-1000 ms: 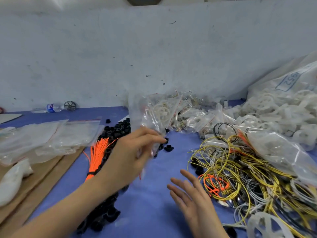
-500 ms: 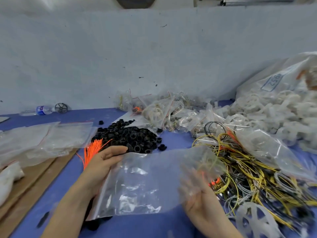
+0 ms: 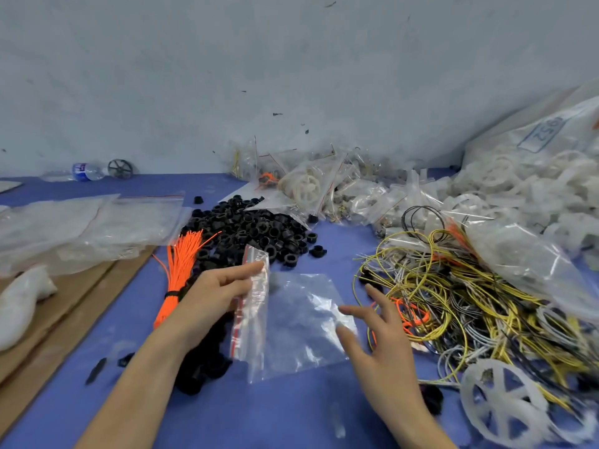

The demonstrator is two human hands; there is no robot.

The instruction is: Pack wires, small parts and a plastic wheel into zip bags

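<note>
- Blue cloth (image 3: 162, 319) covers the worktable, with a pale wall (image 3: 291, 59) rising behind it.
- A clear zip bag (image 3: 291, 322) lies near the middle of the cloth; everything below is placed relative to it.
- The left hand (image 3: 214, 296) grips the bag's red-striped mouth edge, fingers (image 3: 249, 268) and thumb curled round the folded strip.
- That mouth edge is lifted and faces left; the bag's long axis runs roughly left to right, its closed end toward the right.
- The right hand (image 3: 379, 332) hovers at the bag's right edge, fingers spread and straight, holding nothing; whether the thumb touches the plastic I cannot tell.
- A tangle of yellow, grey and orange wires (image 3: 470, 303) lies just right of the bag.
- A white plastic wheel (image 3: 505, 403) rests to the bag's lower right, at the edge of the wires.
- A heap of small black parts (image 3: 252, 231) sits just beyond the bag.
- A tied bundle of orange wires (image 3: 181, 267) lies left of the bag, behind the left hand.
- Empty zip bags (image 3: 81, 231) are stacked well to the left; filled ones (image 3: 324, 189) pile up beyond the black parts.
</note>
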